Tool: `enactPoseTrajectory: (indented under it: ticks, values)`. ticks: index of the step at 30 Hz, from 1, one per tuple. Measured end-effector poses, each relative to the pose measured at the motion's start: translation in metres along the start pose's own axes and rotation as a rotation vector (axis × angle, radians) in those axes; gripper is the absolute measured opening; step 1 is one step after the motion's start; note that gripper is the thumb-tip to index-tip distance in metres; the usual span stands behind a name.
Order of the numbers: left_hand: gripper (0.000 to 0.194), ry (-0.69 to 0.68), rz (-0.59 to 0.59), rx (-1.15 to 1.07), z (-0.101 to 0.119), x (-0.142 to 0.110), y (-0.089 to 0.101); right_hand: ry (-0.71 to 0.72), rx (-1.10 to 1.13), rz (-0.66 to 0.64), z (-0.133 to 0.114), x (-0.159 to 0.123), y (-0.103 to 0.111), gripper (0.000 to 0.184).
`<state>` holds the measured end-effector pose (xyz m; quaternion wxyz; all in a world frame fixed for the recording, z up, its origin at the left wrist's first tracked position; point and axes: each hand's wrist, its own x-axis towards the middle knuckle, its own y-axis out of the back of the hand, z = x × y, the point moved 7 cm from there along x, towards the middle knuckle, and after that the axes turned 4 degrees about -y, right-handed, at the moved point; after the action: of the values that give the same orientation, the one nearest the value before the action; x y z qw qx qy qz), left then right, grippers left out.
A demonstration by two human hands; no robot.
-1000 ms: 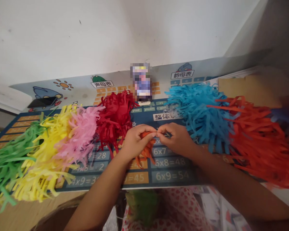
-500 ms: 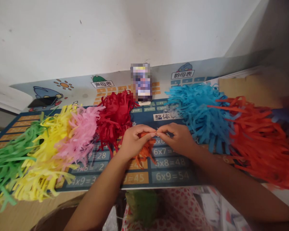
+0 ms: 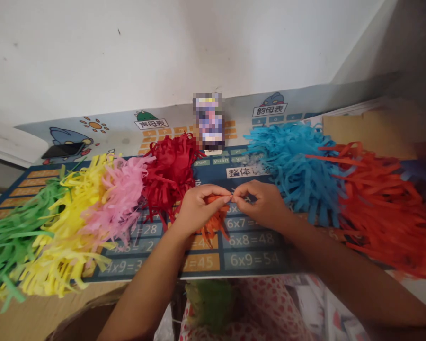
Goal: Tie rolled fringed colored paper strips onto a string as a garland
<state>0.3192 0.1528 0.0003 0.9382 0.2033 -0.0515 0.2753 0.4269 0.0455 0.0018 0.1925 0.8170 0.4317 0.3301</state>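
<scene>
Tassels (image 3: 170, 170) lie on the mat (image 3: 252, 259) to either side of the left hand (image 3: 197, 208) and right hand (image 3: 262, 204)

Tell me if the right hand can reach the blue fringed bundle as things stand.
Probably yes: the blue fringed bundle lies just beyond and to the right of the right hand, with nothing visible between them. That hand pinches at the small orange bundle, so it may have to let go first.

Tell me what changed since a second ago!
Nothing clearly moved, and nothing was taken or let go. The left hand still holds the small orange papery-strip tassel; the right hand stays pinched beside it. The fluffy blue papery-strip pile stayed put too.
</scene>
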Motion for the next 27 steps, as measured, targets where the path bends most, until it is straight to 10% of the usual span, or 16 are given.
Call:
enactPoseTrajectory:
  ticks: [27]
  values:
    - [0.020,0.149,0.013,-0.193,-0.011,-0.002,-0.005,0.156,-0.109,-0.009,-0.011,0.000,-0.002,0.014]
